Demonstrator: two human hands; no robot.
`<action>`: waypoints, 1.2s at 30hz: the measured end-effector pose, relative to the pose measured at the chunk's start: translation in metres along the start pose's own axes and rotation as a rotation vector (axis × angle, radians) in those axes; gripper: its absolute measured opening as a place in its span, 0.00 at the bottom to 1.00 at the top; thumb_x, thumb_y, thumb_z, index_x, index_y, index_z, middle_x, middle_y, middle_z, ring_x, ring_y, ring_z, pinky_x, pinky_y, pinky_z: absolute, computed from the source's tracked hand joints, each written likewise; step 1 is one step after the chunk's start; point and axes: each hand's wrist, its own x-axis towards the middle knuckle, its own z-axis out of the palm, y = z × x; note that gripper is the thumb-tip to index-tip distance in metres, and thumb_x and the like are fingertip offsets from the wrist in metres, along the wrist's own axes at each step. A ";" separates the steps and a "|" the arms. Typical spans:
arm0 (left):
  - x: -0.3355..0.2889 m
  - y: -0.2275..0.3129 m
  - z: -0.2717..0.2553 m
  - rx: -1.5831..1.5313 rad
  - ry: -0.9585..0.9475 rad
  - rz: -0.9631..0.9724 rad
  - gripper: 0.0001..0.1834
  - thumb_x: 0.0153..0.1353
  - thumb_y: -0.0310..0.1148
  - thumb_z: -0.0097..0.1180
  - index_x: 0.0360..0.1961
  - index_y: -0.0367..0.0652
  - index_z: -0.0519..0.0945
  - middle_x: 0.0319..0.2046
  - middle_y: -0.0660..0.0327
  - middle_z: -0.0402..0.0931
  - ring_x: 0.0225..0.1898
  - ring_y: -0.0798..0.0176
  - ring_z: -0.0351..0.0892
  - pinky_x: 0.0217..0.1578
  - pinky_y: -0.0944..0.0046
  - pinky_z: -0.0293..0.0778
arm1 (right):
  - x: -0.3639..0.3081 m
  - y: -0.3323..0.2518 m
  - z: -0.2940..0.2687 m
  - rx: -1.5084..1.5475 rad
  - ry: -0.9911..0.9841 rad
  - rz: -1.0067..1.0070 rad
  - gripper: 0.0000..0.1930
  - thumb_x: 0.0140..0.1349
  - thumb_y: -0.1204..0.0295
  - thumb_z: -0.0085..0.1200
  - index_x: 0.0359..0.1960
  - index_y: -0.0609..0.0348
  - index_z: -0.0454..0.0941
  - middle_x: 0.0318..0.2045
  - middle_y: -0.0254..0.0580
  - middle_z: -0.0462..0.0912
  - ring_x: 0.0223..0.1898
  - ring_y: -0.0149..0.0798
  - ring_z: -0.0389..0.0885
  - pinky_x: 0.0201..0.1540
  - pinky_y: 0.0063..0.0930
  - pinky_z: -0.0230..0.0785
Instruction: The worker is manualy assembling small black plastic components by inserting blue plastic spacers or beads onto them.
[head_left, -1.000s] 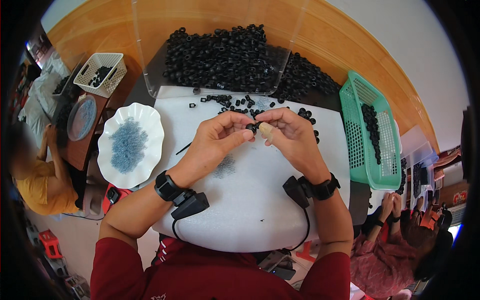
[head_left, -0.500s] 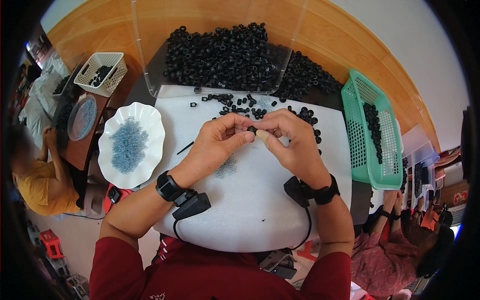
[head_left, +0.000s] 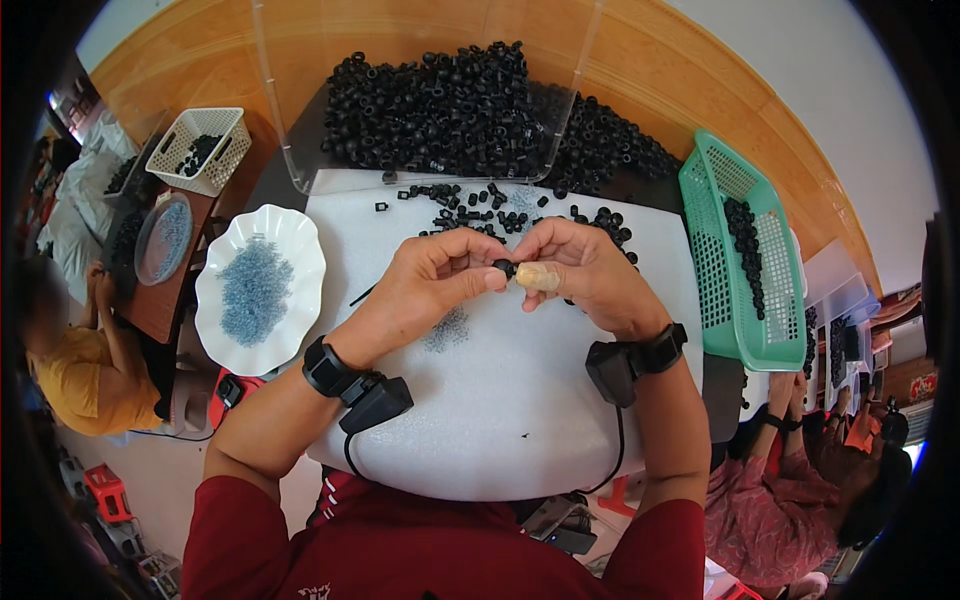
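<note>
from my end i read this as two-handed fingertip work on a small black part (head_left: 506, 268), held up over the white mat (head_left: 520, 410). left hand (head_left: 425, 285) has thumb and forefinger pinched on it; right hand (head_left: 592, 278) has its fingertips bunched at the part's right side, can't tell if they grip it. next move calls for a steady left pinch, i judge. vs half a second ago: right thumb rolled, its tan wrap (head_left: 538, 276) faces up more.
</note>
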 end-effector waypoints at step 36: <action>0.002 0.002 -0.001 0.153 -0.032 0.382 0.14 0.58 0.24 0.60 0.46 0.39 0.78 0.52 0.56 0.72 0.53 0.62 0.72 0.56 0.63 0.68 | 0.007 0.022 0.018 0.540 -0.256 0.010 0.19 0.65 0.62 0.55 0.50 0.63 0.70 0.30 0.29 0.71 0.23 0.21 0.64 0.23 0.19 0.66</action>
